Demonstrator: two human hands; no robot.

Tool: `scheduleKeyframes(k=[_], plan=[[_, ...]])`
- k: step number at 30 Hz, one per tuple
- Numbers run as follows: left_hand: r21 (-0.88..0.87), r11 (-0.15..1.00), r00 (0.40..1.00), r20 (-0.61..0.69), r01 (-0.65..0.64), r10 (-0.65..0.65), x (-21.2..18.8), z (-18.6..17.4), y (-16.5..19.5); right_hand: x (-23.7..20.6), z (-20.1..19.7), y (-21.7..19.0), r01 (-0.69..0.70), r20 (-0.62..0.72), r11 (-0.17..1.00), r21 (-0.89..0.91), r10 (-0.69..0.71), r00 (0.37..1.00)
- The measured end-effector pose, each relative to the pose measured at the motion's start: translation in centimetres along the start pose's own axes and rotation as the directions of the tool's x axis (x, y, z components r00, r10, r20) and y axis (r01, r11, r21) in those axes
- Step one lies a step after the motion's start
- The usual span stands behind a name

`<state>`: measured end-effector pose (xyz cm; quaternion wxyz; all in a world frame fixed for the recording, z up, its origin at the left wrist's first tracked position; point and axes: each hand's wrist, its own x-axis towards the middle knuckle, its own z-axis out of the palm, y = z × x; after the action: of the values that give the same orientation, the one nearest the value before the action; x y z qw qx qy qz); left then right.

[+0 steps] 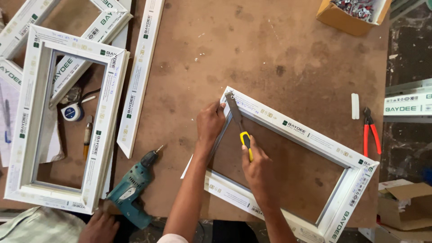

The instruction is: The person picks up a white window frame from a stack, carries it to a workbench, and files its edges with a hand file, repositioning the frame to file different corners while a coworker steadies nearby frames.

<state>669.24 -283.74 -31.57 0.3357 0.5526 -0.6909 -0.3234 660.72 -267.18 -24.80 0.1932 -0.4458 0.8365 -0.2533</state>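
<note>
1. Right hand [258,168]: closed around the yellow-and-black handle of a chisel [237,121], blade at the top-left corner of the white frame [315,139].
2. Left hand [210,123]: fingers curled, pressing that corner's outer edge.
3. Frame lies flat on the brown worktable [252,49], its near corner overhanging the table's front edge.
4. Teal drill [130,189] lies to the left; red pliers [370,132] to the right.

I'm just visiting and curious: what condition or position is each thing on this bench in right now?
White frame: flat on bench, left hand steadying its corner.
Chisel: in right hand, blade at that inside corner.
Second white frame: flat, untouched.
Teal drill: lying on its side.
Red pliers: lying shut.
Cardboard box: open, holding small metal parts.
</note>
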Motion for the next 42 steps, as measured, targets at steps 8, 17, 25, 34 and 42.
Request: scheduleKeyframes(k=[8,17,25,34,42], plan=[[0.036,0.999,1.000,0.015,-0.015,0.015,0.3,0.4,0.0,-1.3,1.3,1.5,0.050,-0.081,0.999,0.016,-0.048,0.996],[0.014,0.999,0.998,-0.043,-0.045,0.045,-0.2,1.2,-0.8,-1.5,2.4,3.5,0.086,-0.166,0.987,0.135,-0.063,0.984],[0.040,0.999,1.000,0.011,0.011,-0.011,-0.1,1.1,-0.1,-0.8,0.5,2.0,0.035,-0.069,0.993,0.109,-0.027,0.997],[0.018,1.000,1.000,0.017,0.024,-0.025,-0.3,1.1,0.5,0.1,-0.6,0.7,0.024,-0.038,0.998,0.053,-0.022,0.999],[0.060,0.998,0.999,0.031,0.025,-0.027,-0.3,1.4,0.5,0.2,-0.4,0.5,0.036,-0.057,0.999,-0.015,-0.036,0.998]])
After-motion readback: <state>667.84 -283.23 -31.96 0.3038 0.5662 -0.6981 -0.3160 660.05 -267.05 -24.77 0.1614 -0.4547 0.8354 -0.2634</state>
